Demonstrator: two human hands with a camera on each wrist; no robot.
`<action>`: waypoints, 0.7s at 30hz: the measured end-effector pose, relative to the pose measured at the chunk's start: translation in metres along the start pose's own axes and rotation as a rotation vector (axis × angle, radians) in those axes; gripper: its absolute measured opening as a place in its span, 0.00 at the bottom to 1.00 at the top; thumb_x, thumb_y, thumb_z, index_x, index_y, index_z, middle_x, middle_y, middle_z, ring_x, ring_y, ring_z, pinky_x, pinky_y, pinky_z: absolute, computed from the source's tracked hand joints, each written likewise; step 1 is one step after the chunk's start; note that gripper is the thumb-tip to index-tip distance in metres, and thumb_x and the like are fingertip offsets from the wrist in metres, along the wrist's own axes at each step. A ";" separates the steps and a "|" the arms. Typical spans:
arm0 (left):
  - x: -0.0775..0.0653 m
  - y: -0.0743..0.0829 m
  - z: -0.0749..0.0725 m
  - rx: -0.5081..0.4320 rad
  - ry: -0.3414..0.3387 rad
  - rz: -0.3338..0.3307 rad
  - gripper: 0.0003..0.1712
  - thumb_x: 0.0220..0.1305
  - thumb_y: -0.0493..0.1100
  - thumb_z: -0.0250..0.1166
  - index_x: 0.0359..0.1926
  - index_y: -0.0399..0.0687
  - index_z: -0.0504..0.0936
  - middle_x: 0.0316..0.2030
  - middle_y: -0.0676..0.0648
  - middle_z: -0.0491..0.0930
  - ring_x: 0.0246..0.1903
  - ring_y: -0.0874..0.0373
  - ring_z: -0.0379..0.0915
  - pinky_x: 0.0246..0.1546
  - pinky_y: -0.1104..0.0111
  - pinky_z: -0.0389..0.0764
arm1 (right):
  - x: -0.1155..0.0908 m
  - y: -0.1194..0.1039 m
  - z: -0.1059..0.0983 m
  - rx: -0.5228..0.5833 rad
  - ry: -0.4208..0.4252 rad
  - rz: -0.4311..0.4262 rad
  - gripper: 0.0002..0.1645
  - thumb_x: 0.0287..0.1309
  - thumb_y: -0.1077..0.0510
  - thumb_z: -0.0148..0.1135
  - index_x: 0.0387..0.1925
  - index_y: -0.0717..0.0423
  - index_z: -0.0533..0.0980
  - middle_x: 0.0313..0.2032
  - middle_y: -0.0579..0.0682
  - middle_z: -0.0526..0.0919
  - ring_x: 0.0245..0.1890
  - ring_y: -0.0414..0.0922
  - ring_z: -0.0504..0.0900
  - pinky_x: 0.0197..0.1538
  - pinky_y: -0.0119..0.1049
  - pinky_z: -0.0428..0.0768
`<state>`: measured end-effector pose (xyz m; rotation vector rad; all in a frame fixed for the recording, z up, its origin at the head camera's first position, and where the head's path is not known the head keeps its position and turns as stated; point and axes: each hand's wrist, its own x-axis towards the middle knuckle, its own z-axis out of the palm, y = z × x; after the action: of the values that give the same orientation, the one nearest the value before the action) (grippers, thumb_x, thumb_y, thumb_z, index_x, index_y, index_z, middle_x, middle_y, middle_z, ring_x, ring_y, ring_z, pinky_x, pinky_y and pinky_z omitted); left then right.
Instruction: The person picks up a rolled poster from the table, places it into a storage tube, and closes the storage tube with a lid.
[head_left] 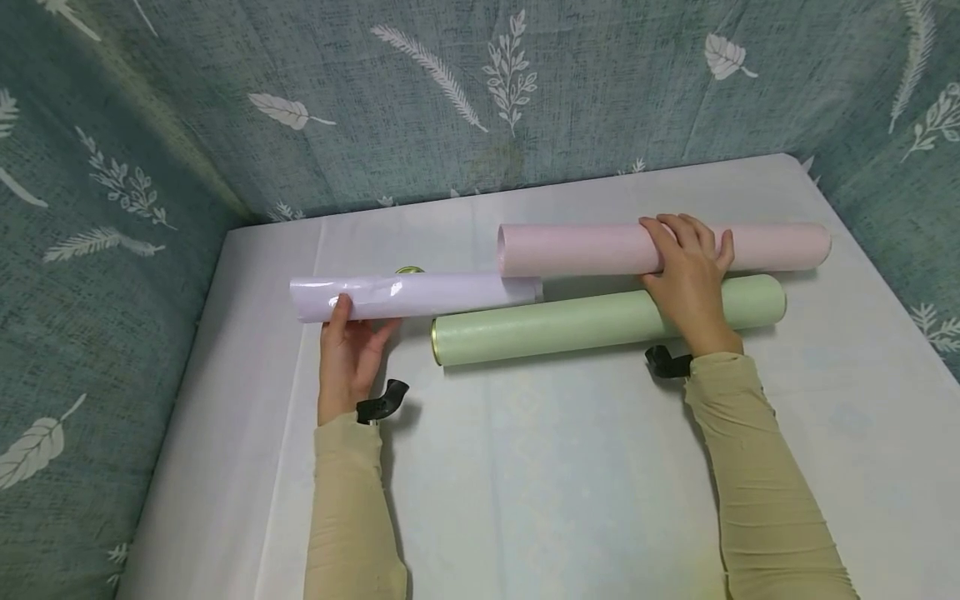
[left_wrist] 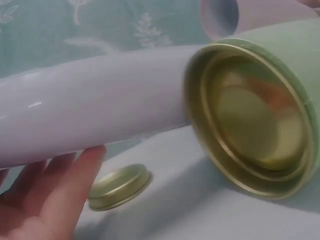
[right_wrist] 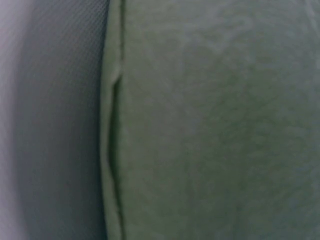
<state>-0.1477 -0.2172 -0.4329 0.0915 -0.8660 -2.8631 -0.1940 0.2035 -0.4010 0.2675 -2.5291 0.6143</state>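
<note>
In the head view my left hand (head_left: 347, 360) holds a glossy lilac roll (head_left: 435, 295) near its left end, the thumb on its near side and the fingers beneath. My right hand (head_left: 690, 292) grips a pale pink tube (head_left: 577, 250) from above; its left end is open and hollow. A green tube (head_left: 540, 329) lies in front, under the right hand's wrist, and a gold metal end (left_wrist: 250, 120) closes its left side. The lilac roll's right end lies between the pink and green tubes. The right wrist view is filled by the green tube (right_wrist: 215, 125), blurred; no hand shows there.
A gold metal lid (left_wrist: 122, 187) rests on the white table (head_left: 570, 467) behind the lilac roll, mostly hidden in the head view. Teal leaf-patterned cloth (head_left: 420, 108) hangs along the back and both sides. Each wrist carries a black mount (head_left: 384, 402).
</note>
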 end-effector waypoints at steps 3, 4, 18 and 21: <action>0.000 0.007 -0.002 -0.031 0.038 0.014 0.20 0.62 0.40 0.57 0.53 0.42 0.64 0.50 0.42 0.68 0.52 0.46 0.64 0.50 0.45 0.63 | 0.000 0.000 -0.001 0.003 -0.008 0.006 0.39 0.34 0.66 0.72 0.54 0.47 0.71 0.54 0.51 0.70 0.60 0.50 0.58 0.60 0.58 0.33; 0.000 0.010 -0.003 -0.036 0.046 0.019 0.20 0.62 0.41 0.57 0.53 0.43 0.64 0.49 0.42 0.68 0.51 0.47 0.65 0.50 0.46 0.64 | 0.001 0.000 -0.001 0.003 -0.011 0.008 0.39 0.34 0.66 0.72 0.54 0.47 0.71 0.54 0.51 0.70 0.60 0.50 0.58 0.60 0.57 0.32; -0.010 0.045 -0.022 -0.190 0.138 0.107 0.26 0.57 0.33 0.60 0.56 0.43 0.63 0.48 0.41 0.71 0.50 0.47 0.67 0.51 0.45 0.62 | 0.001 0.000 -0.002 -0.001 -0.040 0.022 0.39 0.36 0.64 0.72 0.55 0.47 0.70 0.55 0.52 0.69 0.61 0.50 0.57 0.59 0.58 0.32; -0.011 0.048 -0.023 -0.196 0.136 0.123 0.26 0.58 0.34 0.60 0.56 0.44 0.62 0.48 0.41 0.71 0.49 0.47 0.68 0.49 0.46 0.65 | 0.001 0.000 -0.001 0.002 -0.032 0.016 0.38 0.35 0.65 0.72 0.54 0.48 0.71 0.54 0.52 0.70 0.60 0.50 0.57 0.60 0.57 0.32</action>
<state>-0.1281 -0.2671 -0.4251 0.2001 -0.5431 -2.7710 -0.1941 0.2036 -0.3998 0.2596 -2.5633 0.6241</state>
